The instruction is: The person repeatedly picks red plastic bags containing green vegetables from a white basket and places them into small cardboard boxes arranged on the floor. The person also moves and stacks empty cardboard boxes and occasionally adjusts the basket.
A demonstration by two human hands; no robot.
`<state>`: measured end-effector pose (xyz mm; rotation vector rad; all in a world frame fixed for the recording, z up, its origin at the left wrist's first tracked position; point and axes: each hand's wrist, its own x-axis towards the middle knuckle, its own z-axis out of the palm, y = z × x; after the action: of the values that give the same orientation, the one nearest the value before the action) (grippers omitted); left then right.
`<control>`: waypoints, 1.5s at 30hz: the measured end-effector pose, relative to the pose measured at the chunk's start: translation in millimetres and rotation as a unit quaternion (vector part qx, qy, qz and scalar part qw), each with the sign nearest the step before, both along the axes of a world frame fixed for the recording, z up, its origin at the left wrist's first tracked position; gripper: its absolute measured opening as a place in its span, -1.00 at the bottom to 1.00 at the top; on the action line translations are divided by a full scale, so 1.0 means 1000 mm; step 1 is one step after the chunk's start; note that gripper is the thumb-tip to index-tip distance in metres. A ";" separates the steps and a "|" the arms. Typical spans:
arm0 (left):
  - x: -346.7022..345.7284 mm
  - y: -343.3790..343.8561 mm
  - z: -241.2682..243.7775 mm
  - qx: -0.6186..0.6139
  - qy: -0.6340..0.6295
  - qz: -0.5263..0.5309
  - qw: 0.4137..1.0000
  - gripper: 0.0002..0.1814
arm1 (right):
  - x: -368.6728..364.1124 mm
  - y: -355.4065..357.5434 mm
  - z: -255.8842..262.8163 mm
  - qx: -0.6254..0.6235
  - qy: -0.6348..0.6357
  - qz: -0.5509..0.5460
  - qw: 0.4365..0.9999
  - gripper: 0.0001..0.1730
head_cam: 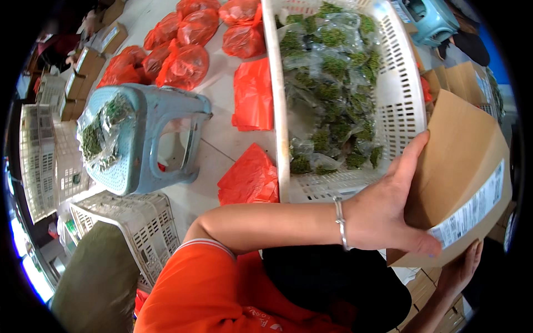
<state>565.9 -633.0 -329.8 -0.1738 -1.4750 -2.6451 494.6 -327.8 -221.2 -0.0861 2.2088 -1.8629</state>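
Note:
A brown cardboard box (462,133), with a white printed label (470,208) on its side, is tilted at the right. My left hand (391,208), wearing a silver bracelet on the wrist, reaches across and grips the box, its thumb by the label and a finger along the edge. From below, my right hand (462,266) grasps the box's lower edge, its fingers partly hidden. Just left of the box stands a white slotted plastic crate (399,95). Clear plastic bags of green moss-like plants (333,87) fill much of it.
On a blue plastic stool (145,137) lies a clear bag of greenery (102,133). Several tied red plastic bags (187,54) and flat red bags (253,95) cover parts of the floor. White crates (150,224) stand at left; cartons (460,83) and another blue stool (437,21) are at right.

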 end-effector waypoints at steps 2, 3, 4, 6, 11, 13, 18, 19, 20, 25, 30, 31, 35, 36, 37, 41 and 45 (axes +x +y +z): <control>0.004 -0.004 0.002 0.036 -0.020 0.020 0.999 0.49 | -0.005 0.012 -0.002 0.062 0.038 -0.040 0.997 -0.45; 0.008 -0.007 0.008 0.054 -0.029 0.013 0.998 0.47 | -0.001 0.007 -0.002 -0.036 -0.008 0.002 0.999 -0.39; 0.011 -0.011 0.013 0.074 -0.034 0.009 0.997 0.46 | 0.000 0.010 -0.001 -0.039 -0.002 0.009 0.999 -0.38; 0.023 -0.006 0.014 0.067 -0.001 0.059 0.996 0.44 | 0.006 0.028 0.002 -0.047 0.006 -0.011 0.999 -0.34; 0.018 -0.069 0.006 -0.093 -0.087 0.186 0.974 0.18 | 0.017 0.050 0.015 0.008 0.042 -0.105 0.994 -0.44; -0.008 -0.136 -0.047 -0.292 -0.047 0.437 0.850 0.03 | 0.012 0.074 0.022 0.489 0.291 0.010 0.822 -0.35; -0.048 -0.309 -0.212 -0.592 -0.279 0.486 0.579 -0.18 | 0.009 0.196 -0.043 0.449 0.050 -0.120 0.884 -0.51; -0.053 -0.323 -0.229 -0.636 -0.345 0.400 0.562 -0.10 | 0.007 0.209 -0.061 0.421 0.027 -0.057 0.905 -0.59; -0.061 -0.333 -0.245 -0.679 -0.400 0.335 0.516 0.00 | 0.010 0.223 -0.081 0.452 0.006 -0.074 0.889 -0.64; -0.105 -0.345 -0.299 -0.527 -0.504 0.323 0.603 0.21 | -0.004 0.177 -0.155 0.420 -0.042 0.007 0.907 -0.69; -0.121 -0.350 -0.308 -0.486 -0.494 0.332 0.640 -0.12 | -0.020 0.166 -0.200 0.400 -0.057 -0.012 0.915 -0.86; -0.116 -0.353 -0.307 -0.474 -0.490 0.337 0.650 -0.19 | -0.024 0.151 -0.205 0.403 -0.053 -0.003 0.913 -0.88; -0.093 -0.348 -0.294 -0.398 -0.455 0.335 0.723 -0.44 | -0.024 0.109 -0.219 0.454 -0.048 0.080 0.886 -0.89; -0.085 -0.345 -0.287 -0.368 -0.446 0.331 0.745 -0.51 | -0.023 0.119 -0.228 0.512 -0.010 0.112 0.852 -0.89; -0.072 -0.343 -0.278 -0.337 -0.438 0.332 0.764 -0.56 | -0.023 0.109 -0.233 0.501 0.041 0.116 0.857 -0.90; 0.003 -0.345 -0.232 -0.235 -0.376 0.440 0.781 -0.79 | -0.018 0.104 -0.246 0.510 0.077 0.162 0.841 -0.80; 0.053 -0.295 -0.129 -0.380 -0.358 0.441 0.730 -0.68 | 0.006 0.139 -0.237 0.538 0.043 0.178 0.823 -0.81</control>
<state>618.4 -927.7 -459.2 1.2777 -2.0097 -1.2337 501.0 -188.6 -458.6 -0.3339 2.7055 -0.2635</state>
